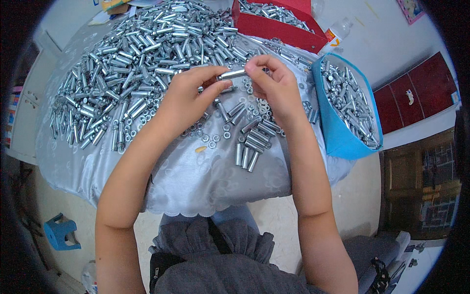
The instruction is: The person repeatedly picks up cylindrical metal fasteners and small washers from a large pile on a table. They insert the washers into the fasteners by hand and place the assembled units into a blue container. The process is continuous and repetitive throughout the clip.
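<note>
Both hands work above the middle of the table point(196, 181), which is covered with a pale patterned cloth. The left hand point(188, 100) and the right hand point(274, 85) each pinch one end of a single metal sleeve point(231, 74), so each grip is clamped on it, thumb against fingertips, holding it level above the cloth. Judged from the layout, most of the work remains: a large heap of sleeves point(142, 59) covers the far left part of the table, while only a small row of sleeves point(252, 142) lies near the front edge below the hands. Loose nuts and washers point(210, 137) are scattered between the two groups. A blue bin point(338, 132) at the right edge holds many sleeves and appears well filled. A red box point(279, 29) at the far edge also holds metal sleeves.
</note>
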### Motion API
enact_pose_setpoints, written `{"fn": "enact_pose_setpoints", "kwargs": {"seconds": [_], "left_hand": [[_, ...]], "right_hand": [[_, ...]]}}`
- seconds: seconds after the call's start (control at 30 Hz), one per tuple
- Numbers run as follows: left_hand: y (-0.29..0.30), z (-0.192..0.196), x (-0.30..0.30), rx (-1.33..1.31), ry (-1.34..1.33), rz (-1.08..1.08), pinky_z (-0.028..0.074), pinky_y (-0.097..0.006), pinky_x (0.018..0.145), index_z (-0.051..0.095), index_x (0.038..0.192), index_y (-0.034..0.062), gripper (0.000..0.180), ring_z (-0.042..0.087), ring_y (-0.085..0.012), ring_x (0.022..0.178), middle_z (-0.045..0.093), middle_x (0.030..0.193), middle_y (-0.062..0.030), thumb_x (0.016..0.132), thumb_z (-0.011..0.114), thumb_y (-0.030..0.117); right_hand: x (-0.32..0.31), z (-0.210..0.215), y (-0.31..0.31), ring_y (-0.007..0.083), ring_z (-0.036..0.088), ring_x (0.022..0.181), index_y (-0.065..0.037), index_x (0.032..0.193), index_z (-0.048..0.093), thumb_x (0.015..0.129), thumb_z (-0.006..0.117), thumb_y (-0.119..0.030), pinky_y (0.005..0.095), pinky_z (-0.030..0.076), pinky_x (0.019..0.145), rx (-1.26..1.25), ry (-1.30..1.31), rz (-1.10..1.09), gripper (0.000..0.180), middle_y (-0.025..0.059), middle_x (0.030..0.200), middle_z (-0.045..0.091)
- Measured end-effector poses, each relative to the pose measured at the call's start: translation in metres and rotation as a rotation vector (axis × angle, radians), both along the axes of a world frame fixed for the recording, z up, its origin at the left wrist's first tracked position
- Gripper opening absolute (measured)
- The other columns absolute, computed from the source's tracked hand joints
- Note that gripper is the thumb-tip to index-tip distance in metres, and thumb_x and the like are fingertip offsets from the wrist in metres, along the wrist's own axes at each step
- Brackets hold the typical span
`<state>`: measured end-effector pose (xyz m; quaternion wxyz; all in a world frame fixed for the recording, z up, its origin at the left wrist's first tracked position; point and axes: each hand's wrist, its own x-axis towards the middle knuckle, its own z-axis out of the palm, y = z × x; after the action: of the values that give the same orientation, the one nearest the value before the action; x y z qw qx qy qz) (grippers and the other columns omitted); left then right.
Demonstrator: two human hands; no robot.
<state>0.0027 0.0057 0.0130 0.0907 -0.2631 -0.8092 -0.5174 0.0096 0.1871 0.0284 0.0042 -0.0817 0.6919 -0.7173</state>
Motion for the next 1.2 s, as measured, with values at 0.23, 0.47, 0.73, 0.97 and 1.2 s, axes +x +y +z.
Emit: {"fn": "enact_pose_setpoints", "kwargs": {"seconds": [0.23,0.47,0.73,0.97,1.2], "left_hand": [[0.005,-0.001,0.004,0.023,-0.036,-0.058,0.043,-0.023,0.064,0.061,0.103,0.0036,0.026,0.055,-0.0098,0.07,0.063,0.082,-0.0056,0.078,0.063,0.013],[0.011,-0.003,0.006,0.118,-0.052,-0.072,0.035,-0.02,0.056,0.058,0.089,0.0028,0.018,0.043,-0.0056,0.063,0.051,0.071,0.0033,0.083,0.059,0.019],[0.01,-0.003,0.006,0.284,-0.244,-0.053,0.031,-0.021,0.051,0.056,0.076,0.0018,0.032,0.036,-0.0046,0.058,0.041,0.06,0.0043,0.087,0.051,0.031],[0.009,-0.009,-0.003,0.293,-0.221,0.031,0.026,-0.022,0.046,0.052,0.068,0.0027,0.034,0.03,-0.0032,0.052,0.036,0.055,0.0063,0.087,0.051,0.031],[0.01,-0.016,-0.007,0.275,-0.171,0.026,0.025,-0.023,0.045,0.051,0.066,0.0025,0.035,0.03,-0.0032,0.052,0.036,0.054,0.0058,0.087,0.052,0.031]], "right_hand": [[0.0,-0.001,0.001,0.0027,0.041,0.053,-0.004,0.09,0.055,0.082,0.06,-0.016,0.0169,0.03,0.045,-0.187,-0.064,0.064,0.015,-0.0018,0.067,0.051],[0.005,0.002,-0.004,0.0032,0.043,0.055,-0.003,0.089,0.057,0.081,0.062,-0.014,0.0166,0.032,0.046,-0.112,-0.033,0.036,0.014,-0.0009,0.068,0.053],[0.001,0.007,0.009,0.0077,0.049,0.056,-0.003,0.084,0.062,0.076,0.065,-0.017,0.0226,0.039,0.05,0.311,0.24,-0.2,0.017,0.0024,0.066,0.056],[-0.009,-0.011,0.03,0.0277,0.059,0.066,-0.007,0.088,0.065,0.071,0.063,-0.019,0.0343,0.046,0.063,0.904,0.197,-0.244,0.021,0.0162,0.072,0.061],[-0.007,-0.014,0.024,0.0321,0.06,0.081,-0.013,0.097,0.065,0.074,0.058,-0.019,0.0388,0.047,0.075,1.106,0.175,-0.037,0.024,0.0189,0.086,0.062]]}}
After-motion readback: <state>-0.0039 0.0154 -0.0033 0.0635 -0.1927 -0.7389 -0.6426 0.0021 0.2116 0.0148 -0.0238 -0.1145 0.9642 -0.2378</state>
